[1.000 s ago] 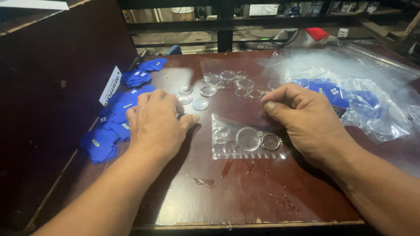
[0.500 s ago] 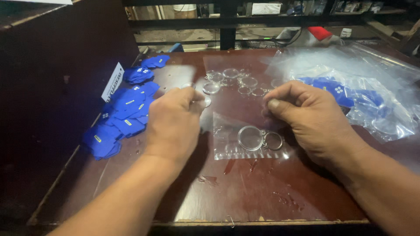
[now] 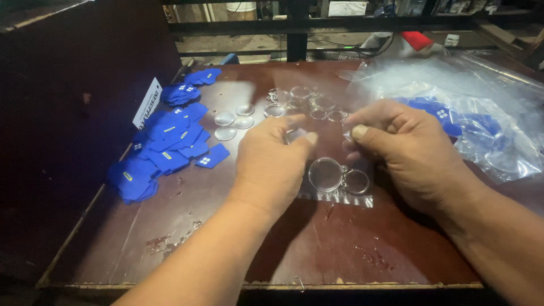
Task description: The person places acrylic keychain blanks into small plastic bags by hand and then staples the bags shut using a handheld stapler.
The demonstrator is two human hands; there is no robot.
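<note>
- While both my hands meet over the middle of it, the dark red-brown surface carries everything.
- Off to my right lies a crumpled clear plastic bag with blue pieces inside.
- At my left a heap of blue tags spreads along the edge.
- My right hand has its grip closed, thumb pressed to fingers, on the top edge of a small clear pouch lying flat between my hands.
- My left hand is pinched shut on something small and clear; I cannot tell what it is.
- Inside the pouch a round clear keyring disc sits just beside a metal ring.
- Loose clear discs lie beyond my left hand.
</note>
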